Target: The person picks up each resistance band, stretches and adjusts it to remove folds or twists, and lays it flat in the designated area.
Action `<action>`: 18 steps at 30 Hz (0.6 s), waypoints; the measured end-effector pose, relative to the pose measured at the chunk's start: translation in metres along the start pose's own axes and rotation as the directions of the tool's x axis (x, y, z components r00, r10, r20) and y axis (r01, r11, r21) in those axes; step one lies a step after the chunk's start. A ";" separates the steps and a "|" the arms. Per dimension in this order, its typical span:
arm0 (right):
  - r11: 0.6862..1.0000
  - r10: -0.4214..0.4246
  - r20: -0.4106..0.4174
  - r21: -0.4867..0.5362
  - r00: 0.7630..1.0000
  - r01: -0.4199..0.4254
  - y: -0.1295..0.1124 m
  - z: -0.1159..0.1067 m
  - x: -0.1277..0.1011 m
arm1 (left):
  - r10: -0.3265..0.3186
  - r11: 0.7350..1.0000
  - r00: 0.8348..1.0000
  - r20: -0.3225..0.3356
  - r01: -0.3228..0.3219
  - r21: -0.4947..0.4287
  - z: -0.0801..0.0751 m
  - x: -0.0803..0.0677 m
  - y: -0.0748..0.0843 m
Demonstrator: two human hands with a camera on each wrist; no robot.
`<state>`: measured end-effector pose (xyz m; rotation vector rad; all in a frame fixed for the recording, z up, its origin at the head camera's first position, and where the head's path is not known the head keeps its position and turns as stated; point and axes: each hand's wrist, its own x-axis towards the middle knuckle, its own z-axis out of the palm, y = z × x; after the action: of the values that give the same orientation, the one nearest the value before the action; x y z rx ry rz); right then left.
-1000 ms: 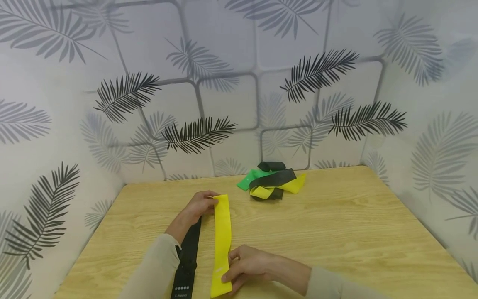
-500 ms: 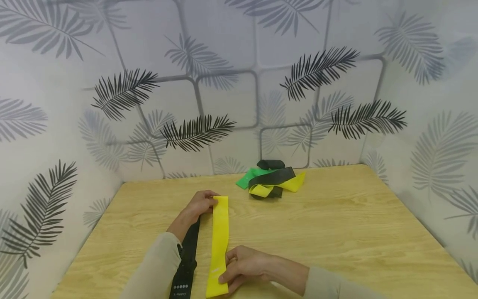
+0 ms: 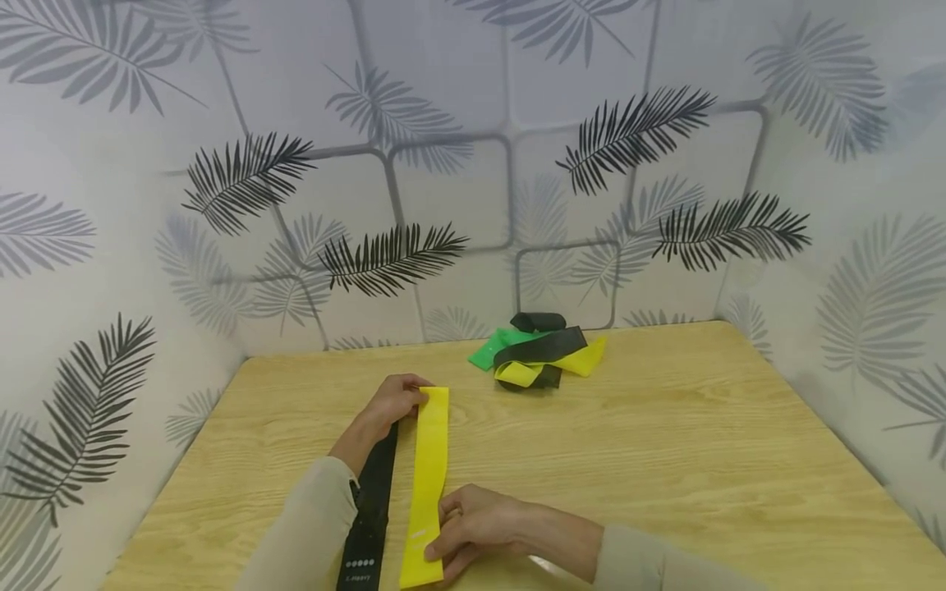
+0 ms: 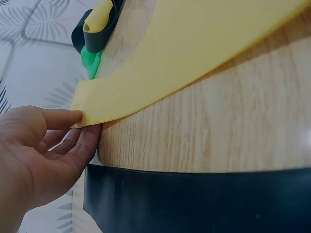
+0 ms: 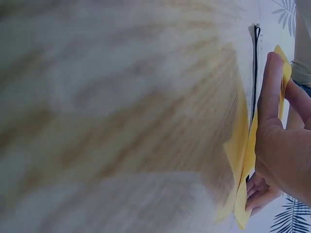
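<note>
Left hand [image 3: 394, 400] pinches far end of yellow band [image 3: 431, 460], right hand [image 3: 484, 524] its near end. Step seems straightening; next likely calls for laying it flat beside black band [image 3: 374, 497].

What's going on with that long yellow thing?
A person is holding a yellow band: the left hand pinches its far end, and the right hand pinches it near the close end. A black band lies to its left on the wooden table. Farther back sits a pile of green, black and yellow bands.
</note>
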<state>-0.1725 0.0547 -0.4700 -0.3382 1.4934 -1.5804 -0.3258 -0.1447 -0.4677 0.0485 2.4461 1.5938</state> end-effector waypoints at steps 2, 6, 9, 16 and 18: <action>1.000 -0.001 0.002 0.004 1.000 0.001 0.000 0.001 0.002 | -0.003 1.000 1.000 -0.004 0.003 0.003 -0.001 -0.002 0.000; 1.000 -0.003 0.006 0.012 1.000 0.003 0.001 0.001 0.002 | 0.000 1.000 1.000 -0.015 0.000 0.030 -0.001 -0.002 0.000; 1.000 -0.008 0.011 0.014 1.000 0.008 0.002 0.001 0.002 | 0.007 0.998 1.000 -0.030 -0.005 0.056 -0.002 -0.002 0.000; 1.000 0.003 -0.001 -0.003 1.000 -0.003 0.004 0.002 0.005 | 0.011 0.999 0.999 -0.032 -0.010 0.046 0.000 -0.002 0.001; 1.000 0.011 -0.007 -0.008 1.000 -0.011 0.003 0.003 0.005 | 0.016 0.999 0.999 -0.037 -0.014 0.052 0.001 -0.003 0.002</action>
<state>-0.1724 0.0495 -0.4742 -0.3291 1.5054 -1.5688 -0.3232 -0.1431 -0.4662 0.0455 2.5212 1.5515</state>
